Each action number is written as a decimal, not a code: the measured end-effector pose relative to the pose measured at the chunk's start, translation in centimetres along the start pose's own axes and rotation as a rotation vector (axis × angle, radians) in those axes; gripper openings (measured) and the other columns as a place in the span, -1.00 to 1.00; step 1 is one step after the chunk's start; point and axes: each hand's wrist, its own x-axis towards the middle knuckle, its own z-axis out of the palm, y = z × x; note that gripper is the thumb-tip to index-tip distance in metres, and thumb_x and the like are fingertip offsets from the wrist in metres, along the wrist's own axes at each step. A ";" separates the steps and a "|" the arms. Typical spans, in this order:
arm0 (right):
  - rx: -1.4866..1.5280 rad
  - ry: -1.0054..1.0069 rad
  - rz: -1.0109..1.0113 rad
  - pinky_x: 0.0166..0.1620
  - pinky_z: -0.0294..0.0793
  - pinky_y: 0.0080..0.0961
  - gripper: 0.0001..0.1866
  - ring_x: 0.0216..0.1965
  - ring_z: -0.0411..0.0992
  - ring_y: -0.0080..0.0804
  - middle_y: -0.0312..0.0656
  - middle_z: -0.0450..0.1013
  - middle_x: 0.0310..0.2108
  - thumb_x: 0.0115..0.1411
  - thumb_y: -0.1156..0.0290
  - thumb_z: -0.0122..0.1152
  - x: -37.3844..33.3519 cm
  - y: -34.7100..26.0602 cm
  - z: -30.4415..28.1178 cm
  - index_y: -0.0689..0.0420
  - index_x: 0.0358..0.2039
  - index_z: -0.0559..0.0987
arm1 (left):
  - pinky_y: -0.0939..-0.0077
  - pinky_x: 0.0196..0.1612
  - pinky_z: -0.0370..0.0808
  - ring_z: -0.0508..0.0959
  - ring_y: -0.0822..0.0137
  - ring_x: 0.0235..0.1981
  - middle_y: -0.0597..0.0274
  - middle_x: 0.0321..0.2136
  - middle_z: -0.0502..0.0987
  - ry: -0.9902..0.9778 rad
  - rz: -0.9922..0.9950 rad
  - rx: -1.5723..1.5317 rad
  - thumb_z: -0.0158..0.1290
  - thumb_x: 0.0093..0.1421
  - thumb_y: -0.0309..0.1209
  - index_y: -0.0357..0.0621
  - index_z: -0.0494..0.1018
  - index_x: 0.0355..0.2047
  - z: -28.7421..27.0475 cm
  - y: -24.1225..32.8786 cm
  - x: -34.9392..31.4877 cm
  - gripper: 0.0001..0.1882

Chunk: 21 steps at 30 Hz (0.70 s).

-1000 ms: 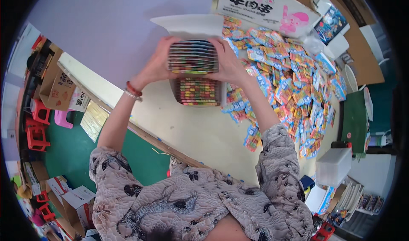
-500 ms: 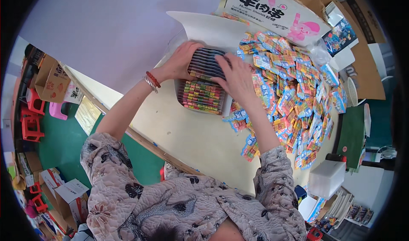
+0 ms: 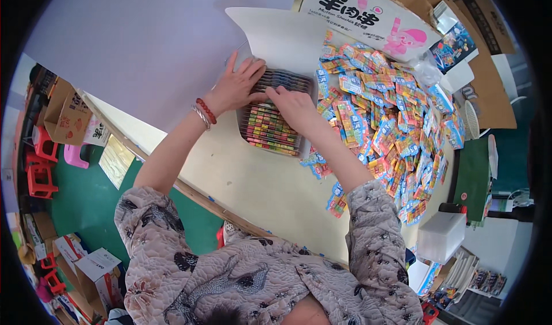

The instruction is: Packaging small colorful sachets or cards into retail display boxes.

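Observation:
An open white cardboard box (image 3: 287, 35) stands on the table with its lid flap raised at the far side. Flat candy packets (image 3: 270, 131) are packed upright inside in a tight row, colourful in front and darker behind. Spread over the box's left edge is my left hand (image 3: 237, 88), its thumb reaching onto the packets. From the right, my right hand (image 3: 294, 109) lies over the middle of the row, fingers stretched out with their tips on the packet tops. Neither hand visibly grips a packet.
A large heap of loose candy packets (image 3: 397, 124) spreads right of the box. Behind it stands a big printed carton (image 3: 368, 17). A clear plastic container (image 3: 441, 237) sits at the lower right. Red stools (image 3: 41, 178) and cartons (image 3: 95, 264) are on the floor at left.
The packets that were between my hands now sit lower in the box. My right hand has moved left and nearer over the row; my left hand's fingers have spread at the box edge.

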 end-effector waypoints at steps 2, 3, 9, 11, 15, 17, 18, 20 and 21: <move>0.077 0.022 -0.057 -0.36 0.49 -0.19 -0.69 -0.33 0.51 -0.07 -0.11 0.44 -0.31 0.14 0.38 0.12 -0.4 0.6 -0.3 0.12 -0.11 0.34 | -0.14 0.31 -0.23 0.13 0.20 0.24 0.21 0.11 0.24 -0.051 -0.043 0.145 -0.13 0.15 0.21 -0.23 0.19 0.18 -0.6 1.0 0.5 -0.18; 0.073 0.028 -0.057 -0.36 0.49 -0.19 -0.69 -0.33 0.51 -0.07 -0.11 0.44 -0.31 0.14 0.38 0.12 -0.6 0.7 -0.6 0.12 -0.11 0.34 | -0.14 0.31 -0.23 0.13 0.20 0.24 0.21 0.11 0.24 -0.046 -0.041 0.149 -0.13 0.15 0.21 -0.23 0.19 0.18 -0.8 1.1 0.5 -0.18; 0.187 0.137 0.707 -0.31 0.43 -0.09 -0.54 -0.39 0.47 0.06 0.12 0.48 -0.38 0.14 0.34 0.08 -3.9 1.0 -3.1 0.24 0.04 0.33 | -0.05 0.29 -0.01 0.23 0.07 0.19 -0.06 0.10 0.27 0.337 -0.454 -0.128 -0.08 0.24 -0.04 -0.34 0.27 0.10 -0.2 3.2 -2.4 -0.38; 0.256 0.210 0.624 -0.31 0.42 -0.08 -0.52 -0.41 0.47 0.07 0.14 0.47 -0.41 0.14 0.34 0.06 -5.3 2.6 -0.9 0.25 0.06 0.31 | 0.07 0.09 0.31 0.43 -0.13 -0.03 -0.29 -0.07 0.42 -0.012 -0.830 -0.791 -0.08 0.24 -0.31 -0.36 0.28 0.09 0.4 3.8 -4.0 -0.53; 0.449 0.357 0.548 -0.39 0.39 -0.19 -0.46 -0.53 0.43 -0.07 0.09 0.42 -0.57 0.11 0.40 0.00 -8.9 2.0 -0.4 0.28 0.12 0.28 | 0.18 -0.22 0.44 0.52 -0.15 -0.40 -0.20 -0.46 0.52 0.127 -0.561 -0.605 -0.11 0.23 -0.41 -0.32 0.21 0.16 -0.8 6.0 -6.0 -0.51; 0.489 0.365 0.609 -0.45 0.38 -0.25 -0.46 -0.60 0.42 -0.17 0.03 0.40 -0.63 0.09 0.43 -0.01 -12.3 -0.1 -2.4 0.28 0.13 0.28 | 0.04 -0.29 0.42 0.49 -0.24 -0.38 -0.36 -0.47 0.46 -0.040 -0.520 -0.742 -0.16 0.16 -0.57 -0.35 0.20 0.14 -4.8 8.3 -6.1 -0.51; 0.576 0.331 0.695 -0.51 0.36 -0.33 -0.44 -0.66 0.38 -0.28 -0.03 0.36 -0.67 0.10 0.44 -0.01 -14.3 -1.7 -4.2 0.27 0.15 0.24 | 0.04 -0.29 0.42 0.49 -0.24 -0.38 -0.36 -0.47 0.46 -0.055 -0.510 -0.747 -0.16 0.16 -0.57 -0.35 0.20 0.14 -5.6 9.2 -6.7 -0.51; 0.662 0.304 0.805 -0.57 0.34 -0.40 -0.42 -0.71 0.34 -0.39 -0.10 0.33 -0.71 0.11 0.45 -0.01 -17.9 -4.9 -5.0 0.26 0.18 0.20 | 0.12 -0.32 0.37 0.48 -0.17 -0.44 -0.29 -0.50 0.47 -0.134 -0.361 -0.794 -0.14 0.19 -0.48 -0.30 0.20 0.17 -6.7 10.9 -7.5 -0.49; 0.735 0.321 0.944 -0.57 0.34 -0.37 -0.39 -0.68 0.40 -0.28 -0.03 0.38 -0.68 0.09 0.48 0.00 -19.8 -6.3 -4.9 0.30 0.18 0.17 | 0.09 -0.32 0.37 0.47 -0.18 -0.44 -0.28 -0.50 0.47 -0.182 -0.309 -0.813 -0.12 0.19 -0.49 -0.26 0.19 0.19 -6.8 12.2 -7.5 -0.48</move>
